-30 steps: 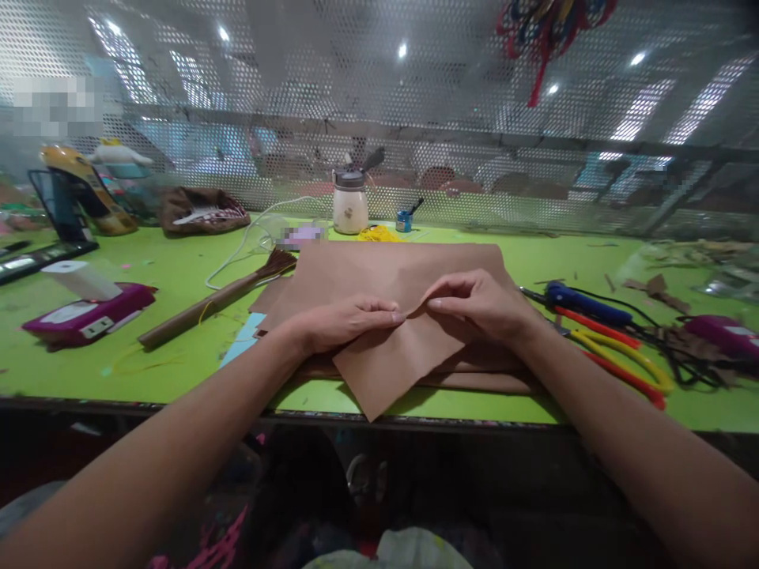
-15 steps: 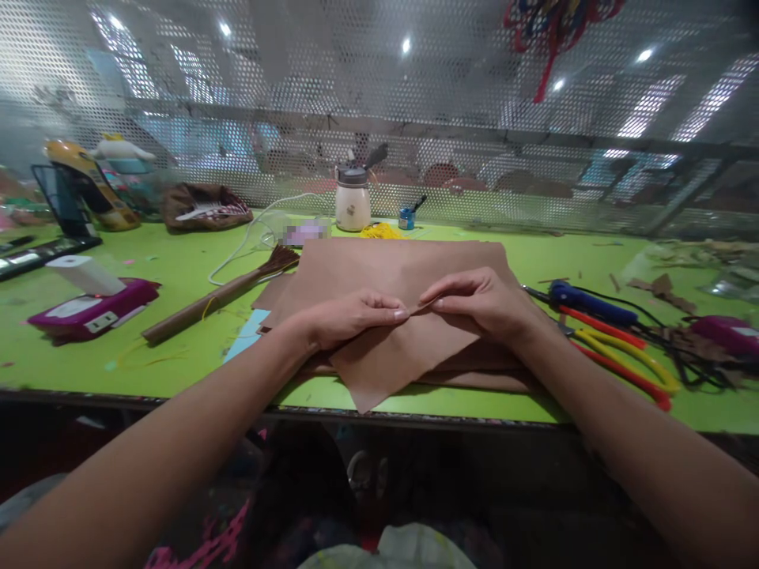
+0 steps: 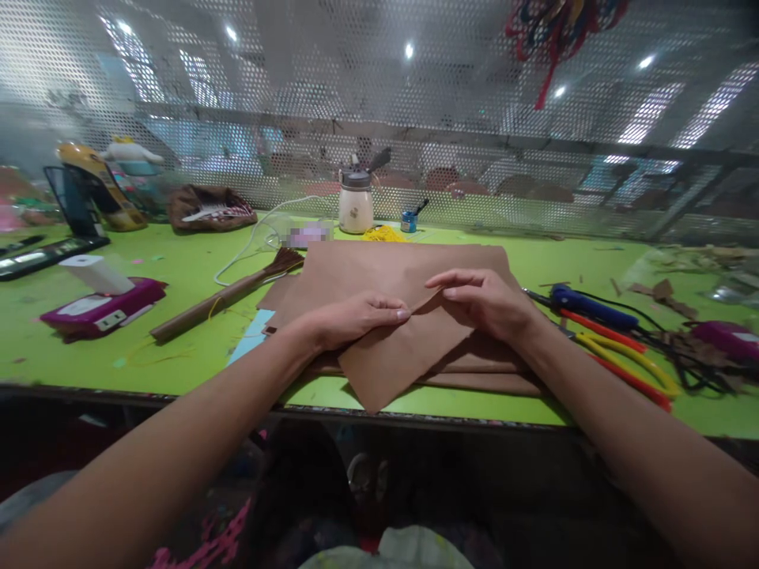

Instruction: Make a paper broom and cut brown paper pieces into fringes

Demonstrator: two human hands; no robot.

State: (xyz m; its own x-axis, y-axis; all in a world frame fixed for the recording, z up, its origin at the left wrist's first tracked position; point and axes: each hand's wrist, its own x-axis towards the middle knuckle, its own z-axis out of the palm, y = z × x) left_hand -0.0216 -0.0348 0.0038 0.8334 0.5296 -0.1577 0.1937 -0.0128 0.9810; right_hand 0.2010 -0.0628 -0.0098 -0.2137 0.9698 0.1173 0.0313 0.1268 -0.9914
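Note:
A small brown paper sheet (image 3: 406, 352) is tilted over a stack of larger brown sheets (image 3: 379, 269), one corner pointing at the table's front edge. My left hand (image 3: 361, 320) pinches its upper edge between thumb and fingers. On the same edge, a little to the right, my right hand (image 3: 483, 300) has thumb and forefinger on either side of the sheet. The edge between the hands looks slightly folded or rolled. Part of the stack is hidden under my hands and the small sheet.
Right of the stack lie a blue-handled tool (image 3: 593, 307), yellow-and-red-handled pliers (image 3: 632, 359) and brown scraps (image 3: 664, 292). Leftward are a fringed brown roll (image 3: 213, 308) and a purple power strip (image 3: 107, 308). Behind stand a jar (image 3: 356, 207), yellow string (image 3: 384, 234) and a small blue bottle (image 3: 409, 221).
My right hand has slid slightly right along the sheet's edge, away from my left hand. My left hand keeps its pinch. The whole view has shifted a little.

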